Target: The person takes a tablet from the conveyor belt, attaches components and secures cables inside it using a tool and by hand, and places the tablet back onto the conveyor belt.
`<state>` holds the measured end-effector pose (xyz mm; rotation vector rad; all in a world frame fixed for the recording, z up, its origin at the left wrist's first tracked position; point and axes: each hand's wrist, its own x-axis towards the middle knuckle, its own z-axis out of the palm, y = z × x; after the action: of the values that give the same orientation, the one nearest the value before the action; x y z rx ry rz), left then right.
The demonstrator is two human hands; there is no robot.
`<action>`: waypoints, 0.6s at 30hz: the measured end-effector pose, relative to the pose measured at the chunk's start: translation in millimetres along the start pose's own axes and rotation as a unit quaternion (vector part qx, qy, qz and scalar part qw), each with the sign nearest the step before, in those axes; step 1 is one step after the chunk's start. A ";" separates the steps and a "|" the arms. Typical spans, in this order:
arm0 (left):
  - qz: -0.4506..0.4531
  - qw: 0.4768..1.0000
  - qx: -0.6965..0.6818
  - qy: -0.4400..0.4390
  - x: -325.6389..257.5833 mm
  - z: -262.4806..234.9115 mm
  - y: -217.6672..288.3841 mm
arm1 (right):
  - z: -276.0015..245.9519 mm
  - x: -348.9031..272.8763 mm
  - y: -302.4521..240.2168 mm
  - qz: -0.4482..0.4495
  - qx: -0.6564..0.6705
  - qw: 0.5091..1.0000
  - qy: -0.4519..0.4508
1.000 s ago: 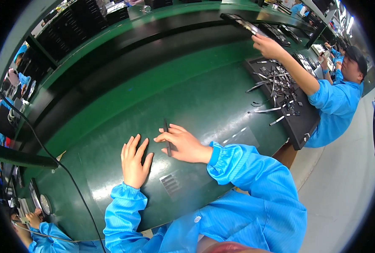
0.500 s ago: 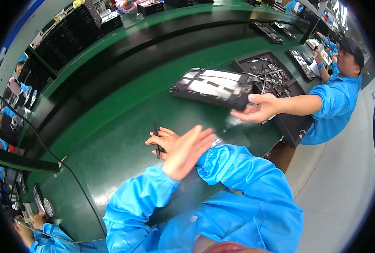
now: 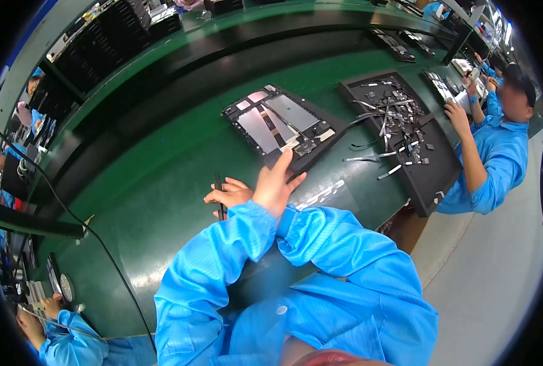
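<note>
Pale label [image 3: 324, 195] on green bench

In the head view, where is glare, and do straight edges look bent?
Head view: pale ceiling-light glare lies on the green table beside the opened tablet; the table edges curve strongly toward the rim; the black corners are fisheye vignetting; the left hand is reasonably sharp.

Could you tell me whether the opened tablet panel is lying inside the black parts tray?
No, the opened tablet panel lies on the green bench, beside the black parts tray.
</note>
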<state>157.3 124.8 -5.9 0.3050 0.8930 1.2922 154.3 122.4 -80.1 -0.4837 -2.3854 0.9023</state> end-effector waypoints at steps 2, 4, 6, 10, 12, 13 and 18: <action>0.009 1.000 0.019 0.005 -25.7 -3.0 10.6 | 15.9 -3.8 12.1 -0.006 -0.002 1.000 0.015; 0.059 0.985 0.149 0.068 -50.5 -16.0 21.7 | 22.5 -6.4 12.1 -0.025 -0.031 0.997 0.071; 0.111 0.970 0.214 0.003 -64.9 -31.4 33.3 | 17.8 -12.3 1.9 0.066 0.190 0.979 0.038; 0.185 0.948 0.259 0.024 -58.2 -79.6 26.4 | 44.8 -28.4 51.8 0.068 0.121 0.989 0.046; 0.130 0.972 0.193 -0.037 -87.8 -78.5 50.1 | 6.8 -32.3 12.2 0.006 0.169 0.983 0.072; 0.144 0.974 0.174 -0.021 -94.3 -84.1 51.8 | -13.7 -27.0 1.0 0.030 0.084 0.995 -0.042; 0.191 0.966 0.170 0.034 -131.1 -108.2 67.0 | -37.2 -11.4 -6.4 0.066 0.183 0.955 0.223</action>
<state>32.1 -5.4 20.8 0.7344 1.1551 1.5058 184.6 130.6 -56.3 -0.6256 -1.7476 1.1282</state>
